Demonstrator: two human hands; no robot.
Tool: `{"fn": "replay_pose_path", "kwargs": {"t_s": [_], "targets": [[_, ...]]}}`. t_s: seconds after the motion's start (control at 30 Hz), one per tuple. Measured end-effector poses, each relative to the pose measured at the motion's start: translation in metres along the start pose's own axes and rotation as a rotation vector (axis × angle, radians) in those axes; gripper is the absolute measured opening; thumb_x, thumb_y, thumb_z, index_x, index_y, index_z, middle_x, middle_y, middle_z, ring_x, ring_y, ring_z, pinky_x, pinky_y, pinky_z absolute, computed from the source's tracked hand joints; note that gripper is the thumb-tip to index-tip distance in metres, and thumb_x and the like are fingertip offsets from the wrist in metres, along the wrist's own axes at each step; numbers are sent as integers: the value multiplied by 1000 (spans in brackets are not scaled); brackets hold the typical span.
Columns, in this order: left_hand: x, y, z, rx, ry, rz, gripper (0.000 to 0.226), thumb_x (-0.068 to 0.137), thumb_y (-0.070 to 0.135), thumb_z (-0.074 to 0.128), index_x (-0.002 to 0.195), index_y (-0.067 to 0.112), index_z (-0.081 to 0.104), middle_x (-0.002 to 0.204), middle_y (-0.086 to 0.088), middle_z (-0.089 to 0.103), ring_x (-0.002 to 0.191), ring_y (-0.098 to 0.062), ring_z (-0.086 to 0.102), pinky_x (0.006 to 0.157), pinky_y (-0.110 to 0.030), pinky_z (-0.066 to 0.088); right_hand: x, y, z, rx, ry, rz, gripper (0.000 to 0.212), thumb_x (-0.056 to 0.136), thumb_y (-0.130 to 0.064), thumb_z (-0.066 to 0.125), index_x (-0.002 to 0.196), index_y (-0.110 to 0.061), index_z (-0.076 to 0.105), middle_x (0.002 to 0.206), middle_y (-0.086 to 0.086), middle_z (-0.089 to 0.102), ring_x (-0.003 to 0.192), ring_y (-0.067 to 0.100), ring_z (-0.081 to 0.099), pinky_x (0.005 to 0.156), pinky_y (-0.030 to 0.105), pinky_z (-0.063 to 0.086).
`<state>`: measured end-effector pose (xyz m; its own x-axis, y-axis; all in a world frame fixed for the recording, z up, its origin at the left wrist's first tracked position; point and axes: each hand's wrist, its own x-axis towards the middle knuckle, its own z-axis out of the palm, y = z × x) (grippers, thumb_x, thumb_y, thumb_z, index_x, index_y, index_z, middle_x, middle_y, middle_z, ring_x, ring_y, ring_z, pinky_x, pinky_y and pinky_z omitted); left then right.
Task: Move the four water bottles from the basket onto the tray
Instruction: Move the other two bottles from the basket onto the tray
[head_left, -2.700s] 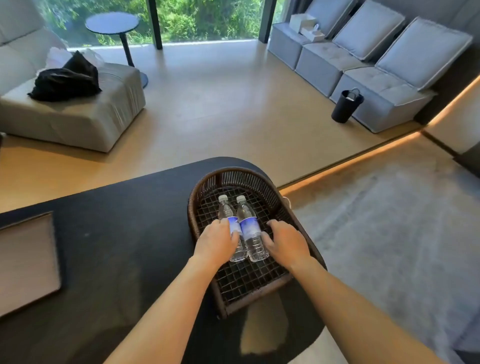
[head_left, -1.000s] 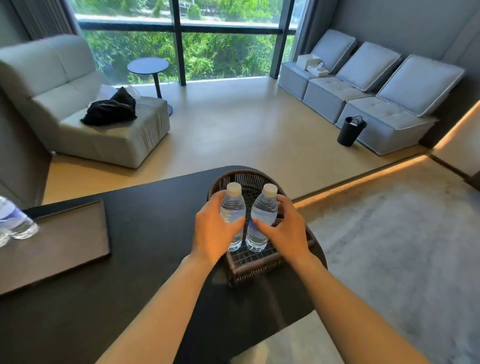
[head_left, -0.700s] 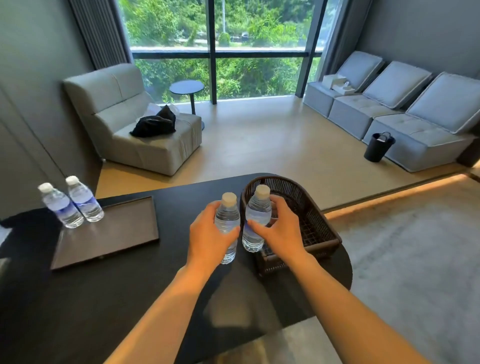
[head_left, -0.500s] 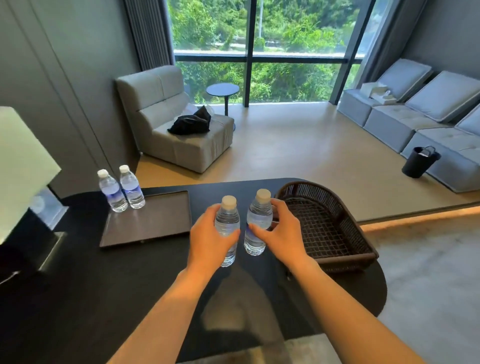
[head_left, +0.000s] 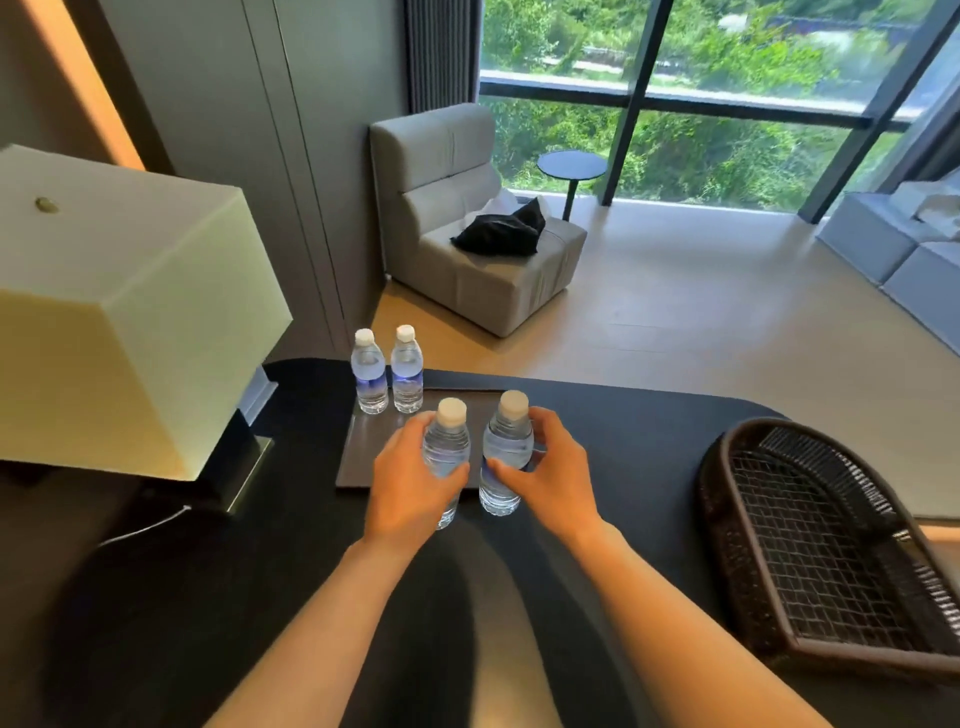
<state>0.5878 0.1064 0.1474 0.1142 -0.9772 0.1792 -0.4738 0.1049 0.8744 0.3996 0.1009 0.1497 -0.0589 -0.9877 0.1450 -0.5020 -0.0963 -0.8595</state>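
Observation:
My left hand (head_left: 410, 483) grips a clear water bottle (head_left: 447, 447) with a white cap, held upright. A second upright water bottle (head_left: 506, 441) is gripped by my right hand (head_left: 550, 473). Both are held in the air over the near edge of the dark flat tray (head_left: 363, 457) on the black table. Two more water bottles (head_left: 369, 379) (head_left: 407, 376) stand side by side at the tray's far left corner. The dark woven basket (head_left: 810, 525) lies at the right of the table with nothing in it.
A large cream lampshade (head_left: 114, 312) on a dark base (head_left: 244, 462) stands close to the tray's left side, with a cable trailing on the table (head_left: 208, 597). Beyond the table's far edge are a grey armchair (head_left: 478, 234), a small round table (head_left: 571, 166) and windows.
Both hands lifted one bottle each out of the basket and carried them left across the table to the tray. The basket is now without bottles and my view turned left.

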Motion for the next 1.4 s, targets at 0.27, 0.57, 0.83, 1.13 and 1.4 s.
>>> {"fn": "replay_pose_path", "kwargs": {"t_s": [0.27, 0.57, 0.83, 1.13, 1.4], "targets": [[82, -83, -36, 95, 27, -29, 61, 74, 25, 89, 125, 28, 57, 118, 8, 65, 113, -10, 63, 94, -34, 57, 79, 2, 103, -37, -74, 5, 67, 74, -33, 93, 119, -53, 47, 111, -33, 62, 107, 0, 66, 94, 34, 59], [146, -149, -37, 93, 25, -125, 57, 74, 25, 89, 120, 29, 56, 114, 8, 63, 106, -7, 61, 89, -27, 55, 137, 32, 183, -57, -75, 65, 64, 77, -33, 92, 125, -39, 50, 124, -12, 66, 112, 8, 65, 97, 37, 59], [168, -175, -23, 88, 28, -171, 62, 74, 22, 90, 125, 26, 54, 117, 5, 60, 104, -7, 58, 79, -10, 43, 160, 55, 212, -65, -79, 126, 66, 78, -32, 91, 129, -36, 50, 126, -10, 65, 114, 8, 64, 98, 37, 60], [189, -188, -22, 102, 24, -158, 65, 74, 20, 90, 127, 24, 53, 120, 2, 60, 104, -6, 56, 77, -6, 39, 174, 61, 221, -68, -69, 129, 68, 79, -31, 91, 132, -35, 48, 130, -7, 60, 118, 10, 62, 102, 38, 58], [192, -191, -23, 92, 25, -133, 64, 74, 20, 90, 126, 24, 54, 120, 3, 60, 106, -4, 55, 80, -7, 39, 176, 59, 226, -72, -52, 125, 70, 80, -28, 90, 137, -30, 47, 135, -5, 58, 124, 12, 59, 105, 38, 56]]}}
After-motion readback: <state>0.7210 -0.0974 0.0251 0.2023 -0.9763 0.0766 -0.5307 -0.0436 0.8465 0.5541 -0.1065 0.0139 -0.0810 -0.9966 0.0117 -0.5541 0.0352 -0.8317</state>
